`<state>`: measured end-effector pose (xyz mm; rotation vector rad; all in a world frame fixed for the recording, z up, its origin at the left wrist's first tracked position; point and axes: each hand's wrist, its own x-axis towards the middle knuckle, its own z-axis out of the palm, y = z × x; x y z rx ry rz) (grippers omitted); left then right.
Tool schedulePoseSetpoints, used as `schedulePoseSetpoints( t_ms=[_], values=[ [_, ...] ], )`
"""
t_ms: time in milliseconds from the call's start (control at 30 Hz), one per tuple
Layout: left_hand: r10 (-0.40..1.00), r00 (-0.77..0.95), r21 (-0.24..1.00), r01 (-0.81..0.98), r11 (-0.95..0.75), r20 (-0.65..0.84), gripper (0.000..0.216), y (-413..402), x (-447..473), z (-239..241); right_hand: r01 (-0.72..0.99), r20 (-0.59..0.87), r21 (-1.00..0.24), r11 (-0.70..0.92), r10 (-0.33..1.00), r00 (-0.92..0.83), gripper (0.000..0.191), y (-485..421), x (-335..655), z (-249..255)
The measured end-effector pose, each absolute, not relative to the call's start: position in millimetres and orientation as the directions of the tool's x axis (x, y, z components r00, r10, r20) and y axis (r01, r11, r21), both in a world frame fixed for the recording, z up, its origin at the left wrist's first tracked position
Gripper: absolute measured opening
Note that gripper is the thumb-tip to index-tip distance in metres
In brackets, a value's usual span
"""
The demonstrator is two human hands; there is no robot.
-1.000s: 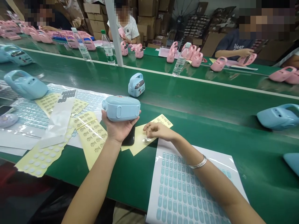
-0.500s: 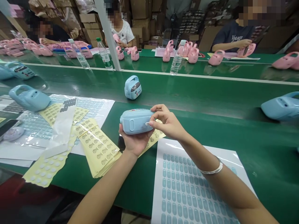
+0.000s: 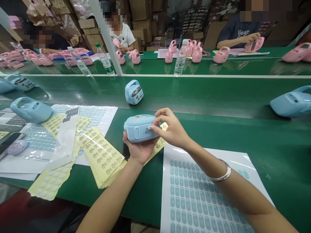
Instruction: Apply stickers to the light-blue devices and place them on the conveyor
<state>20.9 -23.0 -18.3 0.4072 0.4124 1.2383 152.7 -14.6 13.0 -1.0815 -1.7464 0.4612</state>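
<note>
The left hand [image 3: 138, 150] cups the blue toy [image 3: 139, 128] from below while the right hand [image 3: 170, 129] fingertips press a small sticker onto its side; likely next, rubbing it flat.

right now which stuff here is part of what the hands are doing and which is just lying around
In use: left hand cradling pale blue plastic handled case; right hand pressing its side.

Lying about: white sheet of blue oval stickers; yellow label sheets; clear water bottle.

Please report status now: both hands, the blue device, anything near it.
Left hand holds blue device from below. Right hand fingertips press on its right end. Yellow label sheets and blue sticker sheet lie close by; nothing blocks.
</note>
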Motion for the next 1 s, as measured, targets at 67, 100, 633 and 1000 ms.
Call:
schedulePoseSetpoints(
  t_ms=[67, 100, 633, 1000],
  values=[
    [0.966, 0.242, 0.509, -0.822, 0.255, -0.093, 0.062, -21.8, 19.9, -18.5, 0.565, 0.674, -0.566, 0.601, 0.732, -0.104, 0.009, -16.6, 146.6, 6.4],
    [0.968, 0.226, 0.507, -0.826, 0.248, -0.106, 0.061, -20.8, 19.1, -19.0, 0.611, 0.726, -0.478, 0.631, 0.675, -0.128, 0.011, -18.0, 143.1, 2.9],
    [0.98, 0.191, 0.497, -0.857, 0.137, 0.06, 0.072, 3.3, -15.5, -12.4, 0.502, 0.061, -0.745, 0.439, 0.794, -0.605, 0.008, 1.6, 154.1, -25.1],
    [0.96, 0.259, 0.572, -0.806, 0.153, 0.109, 0.067, 5.0, -10.5, -14.9, 0.632, 0.024, -0.587, 0.505, 0.792, -0.611, 0.011, 0.0, 148.0, -33.3]
  ],
)
